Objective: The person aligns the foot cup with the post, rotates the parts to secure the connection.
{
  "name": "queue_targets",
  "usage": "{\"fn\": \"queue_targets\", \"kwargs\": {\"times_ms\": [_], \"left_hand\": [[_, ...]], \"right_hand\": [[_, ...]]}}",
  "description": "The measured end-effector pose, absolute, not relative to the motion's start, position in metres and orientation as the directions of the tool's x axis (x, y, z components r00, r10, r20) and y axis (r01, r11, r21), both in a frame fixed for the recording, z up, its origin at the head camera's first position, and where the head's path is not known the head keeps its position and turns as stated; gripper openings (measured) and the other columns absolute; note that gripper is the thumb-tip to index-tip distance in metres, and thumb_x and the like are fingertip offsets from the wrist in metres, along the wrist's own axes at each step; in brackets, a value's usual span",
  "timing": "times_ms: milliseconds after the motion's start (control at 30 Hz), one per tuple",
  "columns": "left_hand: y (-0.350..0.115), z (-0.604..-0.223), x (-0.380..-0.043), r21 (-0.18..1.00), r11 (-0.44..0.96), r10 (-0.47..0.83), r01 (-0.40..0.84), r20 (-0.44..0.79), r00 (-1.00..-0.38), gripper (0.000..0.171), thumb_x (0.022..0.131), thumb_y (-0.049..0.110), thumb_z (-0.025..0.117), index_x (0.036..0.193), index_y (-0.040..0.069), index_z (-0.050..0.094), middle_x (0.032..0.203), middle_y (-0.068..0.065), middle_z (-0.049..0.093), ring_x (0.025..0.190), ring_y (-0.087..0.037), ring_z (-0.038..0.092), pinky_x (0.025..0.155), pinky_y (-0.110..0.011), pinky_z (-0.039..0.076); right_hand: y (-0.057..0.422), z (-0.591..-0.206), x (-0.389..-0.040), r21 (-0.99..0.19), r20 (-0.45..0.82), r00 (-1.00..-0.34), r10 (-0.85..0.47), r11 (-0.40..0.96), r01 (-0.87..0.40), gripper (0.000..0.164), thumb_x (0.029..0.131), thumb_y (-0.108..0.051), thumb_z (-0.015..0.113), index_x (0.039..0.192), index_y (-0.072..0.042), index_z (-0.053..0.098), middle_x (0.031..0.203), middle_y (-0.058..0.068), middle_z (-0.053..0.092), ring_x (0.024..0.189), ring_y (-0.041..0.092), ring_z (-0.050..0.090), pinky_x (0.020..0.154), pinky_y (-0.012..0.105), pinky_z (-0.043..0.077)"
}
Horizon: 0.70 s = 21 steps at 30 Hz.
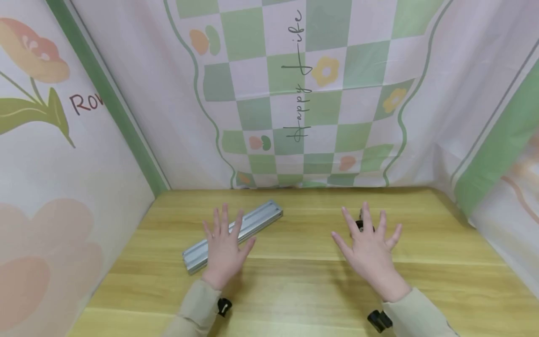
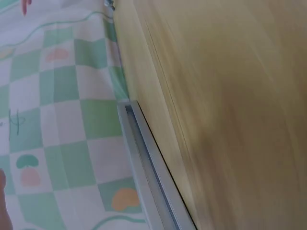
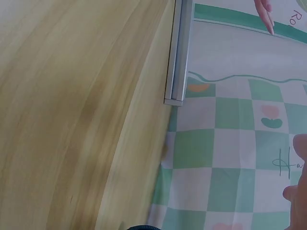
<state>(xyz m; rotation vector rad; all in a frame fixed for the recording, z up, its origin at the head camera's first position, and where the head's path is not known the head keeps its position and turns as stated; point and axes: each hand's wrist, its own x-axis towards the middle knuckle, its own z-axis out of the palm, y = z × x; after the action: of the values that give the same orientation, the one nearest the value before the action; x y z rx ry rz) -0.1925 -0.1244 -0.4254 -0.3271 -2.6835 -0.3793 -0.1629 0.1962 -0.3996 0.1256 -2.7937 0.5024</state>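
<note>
Firstly, one left hand (image 1: 224,252), released, fingers spread, over a grooved metal bar (image 1: 262,219); said bar, lying aslant on the wooden table (image 1: 294,290), left of centre; also one right hand (image 1: 372,256), released, fingers splayed, over a small black object (image 1: 360,225), mostly hidden.

Head view high, wrists' seemingly sideways

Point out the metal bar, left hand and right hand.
Metal bar (image 1: 257,218): head view, upper face toward its far end.
Left hand (image 1: 223,253): head view, its back.
Right hand (image 1: 372,255): head view, its back.
</note>
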Motion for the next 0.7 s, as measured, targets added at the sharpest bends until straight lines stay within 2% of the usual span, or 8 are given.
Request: {"fn": "queue_targets", "kwargs": {"times_ms": [233, 467, 700], "left_hand": [[-0.139, -0.429, -0.198, 0.261, 0.927, 0.136, 0.270, 0.437, -0.889, 0.070, 0.092, 0.050, 0.052, 0.150, 0.017, 0.029, 0.157, -0.022, 0.003, 0.143, -0.044, -0.001, 0.109, -0.071, -0.002], [-0.149, -0.432, -0.199, 0.257, 0.939, 0.108, 0.230, 0.414, -0.904, 0.070, 0.094, 0.053, 0.044, 0.151, 0.018, 0.024, 0.158, -0.021, -0.001, 0.143, -0.043, -0.003, 0.109, -0.069, -0.005], [-0.159, -0.435, -0.202, 0.276, 0.938, 0.094, 0.211, 0.383, -0.919, 0.069, 0.095, 0.051, 0.044, 0.151, 0.018, 0.022, 0.157, -0.021, -0.004, 0.142, -0.045, -0.006, 0.109, -0.069, -0.008]], "right_hand": [[0.201, -0.404, -0.166, -0.345, 0.291, -0.956, -0.037, 0.928, -0.140, 0.069, 0.096, -0.055, 0.039, 0.152, -0.019, 0.020, 0.155, 0.026, -0.003, 0.132, 0.061, -0.011, 0.096, 0.074, -0.025], [0.214, -0.417, -0.180, -0.354, 0.251, -0.968, -0.011, 0.930, -0.102, 0.069, 0.097, -0.055, 0.037, 0.151, -0.016, 0.022, 0.153, 0.030, -0.003, 0.130, 0.065, -0.007, 0.096, 0.075, -0.022], [0.227, -0.428, -0.198, -0.358, 0.085, -0.996, 0.035, 0.934, 0.003, 0.080, 0.094, -0.067, 0.026, 0.152, -0.013, 0.015, 0.150, 0.037, -0.010, 0.125, 0.071, -0.006, 0.094, 0.080, -0.015]]}}
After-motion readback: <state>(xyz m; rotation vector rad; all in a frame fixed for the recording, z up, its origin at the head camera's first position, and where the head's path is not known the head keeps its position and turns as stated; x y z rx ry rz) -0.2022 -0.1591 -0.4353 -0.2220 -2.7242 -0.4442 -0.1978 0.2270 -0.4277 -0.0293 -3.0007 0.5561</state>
